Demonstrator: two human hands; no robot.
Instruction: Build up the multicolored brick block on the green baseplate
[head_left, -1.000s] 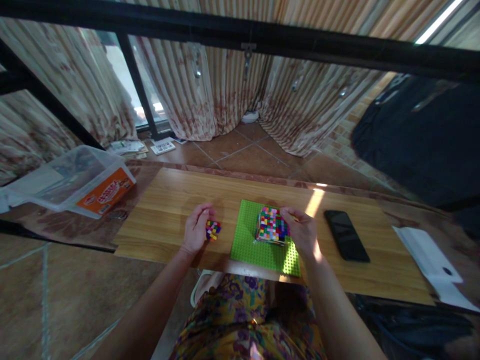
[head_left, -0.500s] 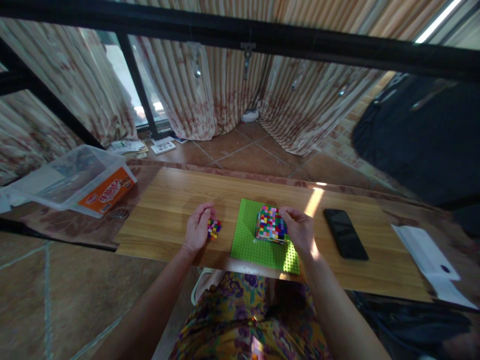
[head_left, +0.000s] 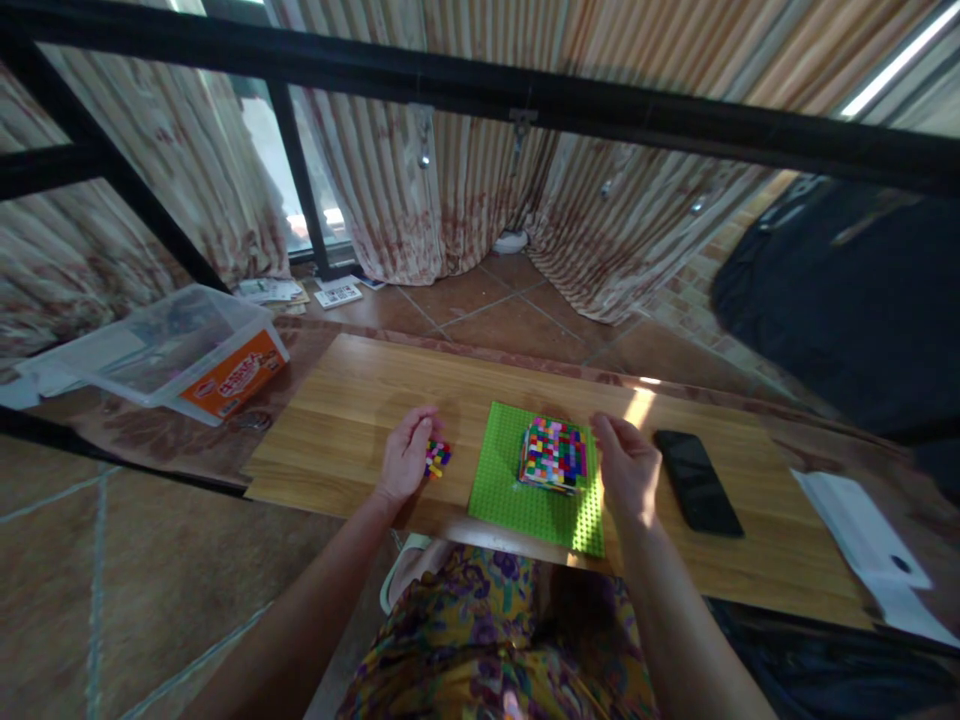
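A squarish block of small multicoloured toy bricks (head_left: 553, 452) stands on a green studded baseplate (head_left: 499, 490). My right hand (head_left: 630, 468) is just right of this block, apart from it, over the plate's right edge. Its fingers are curled together; whatever may be between the fingertips is too small to see. Farther left, my left hand (head_left: 405, 458) rests beside a small heap of loose bricks (head_left: 437, 458), its thumb and fingers loosely curved and apart. Part of the heap is hidden behind that hand.
Both hands are over a wooden board (head_left: 360, 390). A black phone (head_left: 697, 483) lies on its right part, with a white box-like item (head_left: 859, 520) beyond. At the left stands a clear plastic tub (head_left: 180, 350) with an orange label. A dark metal bar (head_left: 465, 95) crosses above.
My right hand has drawn away from the brick block to the right. My left hand stays beside the loose bricks. The whole view has shifted slightly.
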